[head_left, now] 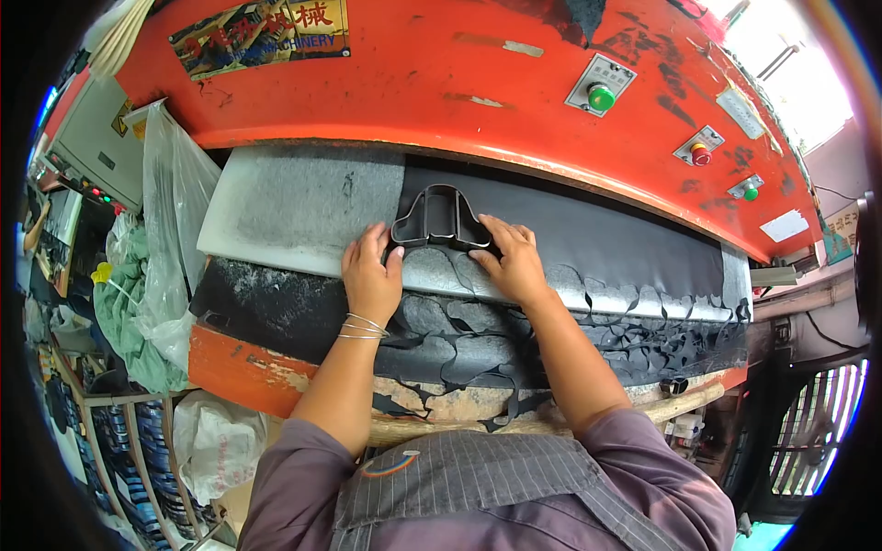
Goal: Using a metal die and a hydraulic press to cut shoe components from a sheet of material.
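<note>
A dark metal cutting die (442, 241), bell-shaped in outline with inner dividers, stands at the edge of a sheet of black material (606, 230). My left hand (373, 275) grips the die's left end between thumb and fingers. At the right end, the thumb and fingers of my right hand (514, 262) close round the die's corner. Under the sheet lies a thick pale cutting board (285, 207), bare on its left part. Curved cut-outs run along the sheet's near edge, and black strips of scrap (625, 340) hang over the board's front.
The red machine's beam (413, 101) spans the far side above the board. It carries green buttons (601, 97) and a red button (701, 156). Clear plastic sheeting (170, 220) hangs at the left, above a white sack (219, 441). A wooden pole (680, 406) runs along the near edge.
</note>
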{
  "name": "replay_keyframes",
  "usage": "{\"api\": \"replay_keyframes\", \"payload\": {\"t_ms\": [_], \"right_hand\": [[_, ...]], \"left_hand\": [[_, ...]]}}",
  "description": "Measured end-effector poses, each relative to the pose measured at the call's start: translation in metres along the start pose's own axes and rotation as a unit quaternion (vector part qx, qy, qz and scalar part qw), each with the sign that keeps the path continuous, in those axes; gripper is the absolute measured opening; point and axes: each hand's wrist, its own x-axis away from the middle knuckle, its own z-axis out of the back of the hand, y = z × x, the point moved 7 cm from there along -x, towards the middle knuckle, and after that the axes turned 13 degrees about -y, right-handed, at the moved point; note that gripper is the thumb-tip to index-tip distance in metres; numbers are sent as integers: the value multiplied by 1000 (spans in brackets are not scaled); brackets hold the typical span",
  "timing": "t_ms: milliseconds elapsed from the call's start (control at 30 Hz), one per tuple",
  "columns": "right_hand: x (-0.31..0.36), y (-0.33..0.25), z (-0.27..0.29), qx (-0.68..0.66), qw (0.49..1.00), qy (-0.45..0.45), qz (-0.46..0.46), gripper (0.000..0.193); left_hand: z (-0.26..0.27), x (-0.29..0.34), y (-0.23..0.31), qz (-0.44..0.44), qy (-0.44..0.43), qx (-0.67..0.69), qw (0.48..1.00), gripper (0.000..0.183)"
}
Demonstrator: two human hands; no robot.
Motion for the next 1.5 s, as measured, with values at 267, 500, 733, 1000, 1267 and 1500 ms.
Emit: {"api": "replay_keyframes", "payload": {"t_ms": [267, 500, 733, 1000, 1267, 1500], "right_hand": [[-3, -12, -1, 6, 999, 17, 31, 56], [-15, -13, 1, 53, 997, 53, 23, 66], [79, 64, 151, -31, 909, 411, 58, 57], [182, 224, 365, 137, 682, 681, -229, 64], [198, 184, 328, -124, 800, 582, -79, 69], [171, 80, 305, -11, 891, 445, 88, 41]], "left_hand": [[10, 2, -1, -24, -22, -50, 998, 39], [15, -14, -12, -35, -4, -5, 999, 46], [13, -33, 57, -84, 15, 173, 981, 28], [8, -61, 276, -347, -78, 80, 931, 40], [1, -19, 219, -198, -204, 8, 959, 45], [-2, 144, 85, -62, -286, -101, 951, 29]]}}
